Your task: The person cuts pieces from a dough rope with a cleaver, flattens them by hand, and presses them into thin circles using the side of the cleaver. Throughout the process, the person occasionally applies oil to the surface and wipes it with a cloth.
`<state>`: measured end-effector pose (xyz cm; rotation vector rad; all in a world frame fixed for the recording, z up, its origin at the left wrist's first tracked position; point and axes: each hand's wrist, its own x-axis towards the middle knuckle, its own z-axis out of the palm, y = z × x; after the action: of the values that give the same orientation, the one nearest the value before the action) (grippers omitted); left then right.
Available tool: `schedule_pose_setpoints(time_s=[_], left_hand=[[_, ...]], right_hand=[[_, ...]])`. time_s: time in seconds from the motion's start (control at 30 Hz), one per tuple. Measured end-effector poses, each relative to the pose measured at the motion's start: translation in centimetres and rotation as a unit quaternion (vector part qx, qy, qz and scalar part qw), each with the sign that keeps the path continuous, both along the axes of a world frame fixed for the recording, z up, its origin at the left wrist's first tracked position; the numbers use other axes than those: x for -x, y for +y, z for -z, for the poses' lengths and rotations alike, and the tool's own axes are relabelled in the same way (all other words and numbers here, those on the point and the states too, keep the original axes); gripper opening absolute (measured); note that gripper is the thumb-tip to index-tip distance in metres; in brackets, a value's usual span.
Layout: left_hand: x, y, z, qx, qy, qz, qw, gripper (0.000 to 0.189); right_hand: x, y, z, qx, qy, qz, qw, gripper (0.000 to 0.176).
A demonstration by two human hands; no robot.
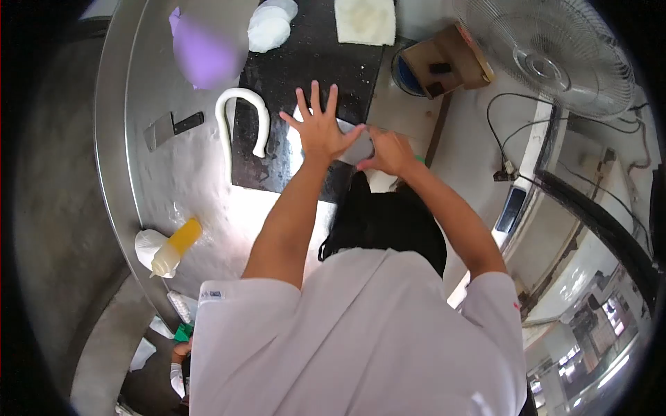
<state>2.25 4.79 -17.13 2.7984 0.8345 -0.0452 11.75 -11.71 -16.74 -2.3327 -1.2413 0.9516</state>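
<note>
"Where's the scraper?"
"At the right edge of the board, gripped by the right hand; likely light, stiff, best pinched along one side."
"Left hand?"
"Fingers spread over the board; soft-looking dough across its left edge."

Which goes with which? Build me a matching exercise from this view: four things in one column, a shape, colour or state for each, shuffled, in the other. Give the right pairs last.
Things:
1. left hand
2. white dough rope
3. cleaver
4. squeeze bottle

States:
A. bent into a hook
B. holding something yellow inside
C. black-handled
D. spread wide

Pairs: 1-D; 2-A; 3-C; 4-B
</note>
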Motion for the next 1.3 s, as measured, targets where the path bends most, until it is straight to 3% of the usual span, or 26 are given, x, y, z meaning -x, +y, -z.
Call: schedule_pose_setpoints(time_s=[0.17, 0.27, 0.33, 0.47, 0.53, 0.63, 0.8, 0.83, 0.87, 0.9, 0.93, 1.07, 1.23, 1.3], left_hand=[[-2.7, 3.2, -0.2, -0.029, -0.024, 0.032, 0.999, 0.108], [-0.7, 2.3, 0.6, -0.004, -0.052, 0.091, 0.995, 0.115], [0.8, 0.5, 0.8, 0.003, 0.013, 0.117, 0.993, 0.119], [-1.4, 1.8, 0.6, -0.008, 0.024, 0.152, 0.988, 0.122], [-2.8, 3.1, 1.2, -0.027, -0.050, 0.141, 0.988, 0.121], [-4.8, 5.2, 1.1, -0.037, -0.050, 0.139, 0.988, 0.119], [-0.3, 2.5, 2.1, 0.024, -0.050, 0.220, 0.974, 0.124], [-1.0, 2.1, 0.7, 0.022, 0.013, 0.233, 0.972, 0.124], [-2.0, 1.7, -0.3, 0.023, 0.073, 0.243, 0.967, 0.123], [-2.2, 2.1, 1.1, 0.003, -0.015, 0.249, 0.968, 0.123], [-2.3, 2.4, 1.5, 0.012, -0.008, 0.255, 0.967, 0.123], [-5.7, 4.9, 1.3, -0.022, -0.056, 0.199, 0.978, 0.127], [-1.6, 2.8, 1.5, 0.007, -0.017, 0.280, 0.960, 0.125], [-0.8, 0.3, 1.7, 0.016, -0.002, 0.300, 0.954, 0.121]], right_hand=[[-1.8, 2.9, -1.1, -0.014, 0.030, 0.032, 0.999, 0.079], [0.7, 0.6, -0.4, -0.012, 0.076, 0.022, 0.997, 0.077], [3.5, -1.4, 0.3, -0.022, 0.141, 0.039, 0.989, 0.079], [2.2, -0.7, 0.7, -0.011, 0.115, 0.081, 0.990, 0.084], [0.8, 0.3, 0.3, -0.044, 0.078, 0.068, 0.994, 0.083], [-1.5, 2.8, 0.1, -0.038, 0.070, 0.058, 0.995, 0.085], [4.4, -1.4, 1.5, -0.056, 0.116, 0.080, 0.989, 0.088], [5.7, -2.5, 3.6, -0.145, 0.013, 0.101, 0.984, 0.086], [4.0, -1.8, 2.9, -0.141, 0.007, 0.105, 0.984, 0.086], [3.5, -1.6, 1.9, -0.085, 0.037, 0.109, 0.990, 0.086], [3.3, -1.4, 0.6, -0.031, 0.069, 0.115, 0.990, 0.086], [-1.1, 1.8, 0.0, -0.042, 0.064, 0.082, 0.994, 0.083], [4.7, -1.9, 1.3, -0.033, 0.110, 0.104, 0.988, 0.088], [7.8, -4.7, 3.4, -0.058, 0.012, 0.129, 0.990, 0.087]])
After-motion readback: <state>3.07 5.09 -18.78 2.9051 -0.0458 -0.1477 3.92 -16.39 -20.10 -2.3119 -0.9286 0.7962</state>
